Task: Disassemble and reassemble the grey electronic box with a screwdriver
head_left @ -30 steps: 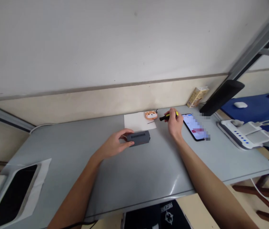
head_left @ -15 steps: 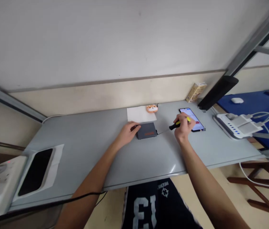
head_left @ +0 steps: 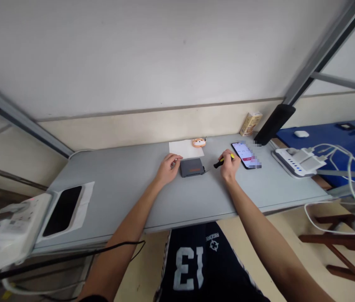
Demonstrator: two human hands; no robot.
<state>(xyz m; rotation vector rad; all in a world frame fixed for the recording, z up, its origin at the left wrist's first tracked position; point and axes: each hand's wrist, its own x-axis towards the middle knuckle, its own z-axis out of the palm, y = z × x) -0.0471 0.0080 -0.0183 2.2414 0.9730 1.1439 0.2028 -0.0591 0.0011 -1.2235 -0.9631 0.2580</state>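
A: Head view, centre of frame: small grey box (head_left: 192, 167), rectangular, matte, flat on the smooth grey table (head_left: 127, 184). Reddish marking on its top, too small to read.

B: Just above it, a white paper sheet (head_left: 182, 148) with an orange animal-shaped trinket (head_left: 198, 142) at its right corner. Right of centre, a glossy lit phone (head_left: 243, 153); behind that, a tan carton (head_left: 250, 123) against the wall.

A: Far right, white charging hub (head_left: 295, 161) trailing white cables. Lower left, a black slab (head_left: 62, 204) on white wrapping.

B: Left hand (head_left: 168, 167) curled loosely against the box's left end, fingers touching it. Right hand (head_left: 229, 164) closed round a black-and-yellow screwdriver (head_left: 224, 160), thin tip pointing left toward the box's right end, near it; contact impossible to tell.
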